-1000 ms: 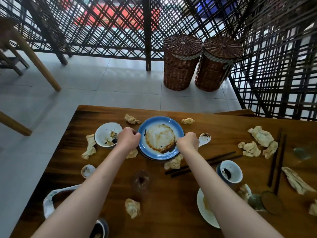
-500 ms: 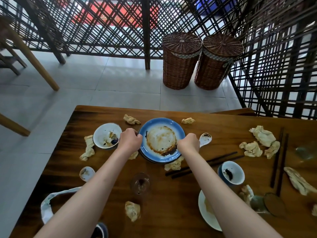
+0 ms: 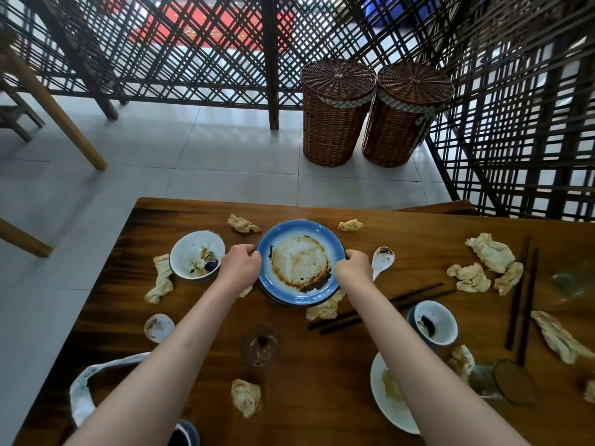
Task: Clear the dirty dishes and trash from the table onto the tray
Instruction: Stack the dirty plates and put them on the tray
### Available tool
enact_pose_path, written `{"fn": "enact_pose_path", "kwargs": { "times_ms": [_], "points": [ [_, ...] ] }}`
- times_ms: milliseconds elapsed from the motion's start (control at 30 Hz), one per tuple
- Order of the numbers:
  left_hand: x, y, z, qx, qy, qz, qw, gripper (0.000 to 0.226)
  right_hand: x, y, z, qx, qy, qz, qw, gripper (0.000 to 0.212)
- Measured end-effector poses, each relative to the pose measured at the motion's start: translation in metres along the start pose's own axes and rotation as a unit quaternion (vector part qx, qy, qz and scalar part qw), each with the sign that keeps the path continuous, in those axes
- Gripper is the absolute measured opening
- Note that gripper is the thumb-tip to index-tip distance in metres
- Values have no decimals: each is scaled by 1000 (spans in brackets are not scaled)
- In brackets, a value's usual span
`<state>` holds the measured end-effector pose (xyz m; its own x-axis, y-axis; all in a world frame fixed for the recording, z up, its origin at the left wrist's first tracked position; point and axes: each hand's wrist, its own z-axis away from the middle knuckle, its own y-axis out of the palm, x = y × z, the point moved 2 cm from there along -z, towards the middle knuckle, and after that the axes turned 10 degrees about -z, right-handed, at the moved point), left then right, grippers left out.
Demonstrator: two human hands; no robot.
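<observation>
A dirty blue plate (image 3: 301, 239) with a brown sauce ring sits on the wooden table (image 3: 322, 365), on top of another plate. My left hand (image 3: 240, 264) grips its left rim and my right hand (image 3: 354, 268) grips its right rim. A dirty white bowl (image 3: 197, 254) stands just left of my left hand. A white soup spoon (image 3: 382, 257) lies just right of my right hand. Several crumpled napkins (image 3: 489, 254) are scattered over the table. No tray is clearly in view.
A blue-rimmed bowl (image 3: 434, 321), dark chopsticks (image 3: 380, 305), a small glass (image 3: 260, 346), a white plate (image 3: 391, 400) and a tipped glass jar (image 3: 495, 381) crowd the near side. Another chopstick pair (image 3: 523, 291) lies right. Two wicker baskets (image 3: 338, 111) stand on the floor beyond.
Both hands stay on the blue plate's rims. The plate appears slightly raised and shifted toward the far edge; the view has barely moved.
</observation>
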<state>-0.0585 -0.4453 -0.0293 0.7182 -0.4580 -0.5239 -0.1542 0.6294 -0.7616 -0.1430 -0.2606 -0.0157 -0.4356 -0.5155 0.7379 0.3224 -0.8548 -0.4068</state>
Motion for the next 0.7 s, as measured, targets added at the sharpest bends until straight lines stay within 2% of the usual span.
{"fn": "enact_pose_path", "kwargs": {
  "times_ms": [333, 500, 700],
  "points": [
    [-8, -9, 21, -57, 35, 40, 997, 41, 7, -10, 12, -18, -54, -34, 998, 22],
    [-21, -27, 55, -88, 70, 69, 991, 34, 12, -34, 38, -34, -86, -52, 994, 28],
    [-33, -35, 114, -93, 96, 102, 986, 33, -7, -75, 86, -62, -100, -62, 991, 23]
  ]
}}
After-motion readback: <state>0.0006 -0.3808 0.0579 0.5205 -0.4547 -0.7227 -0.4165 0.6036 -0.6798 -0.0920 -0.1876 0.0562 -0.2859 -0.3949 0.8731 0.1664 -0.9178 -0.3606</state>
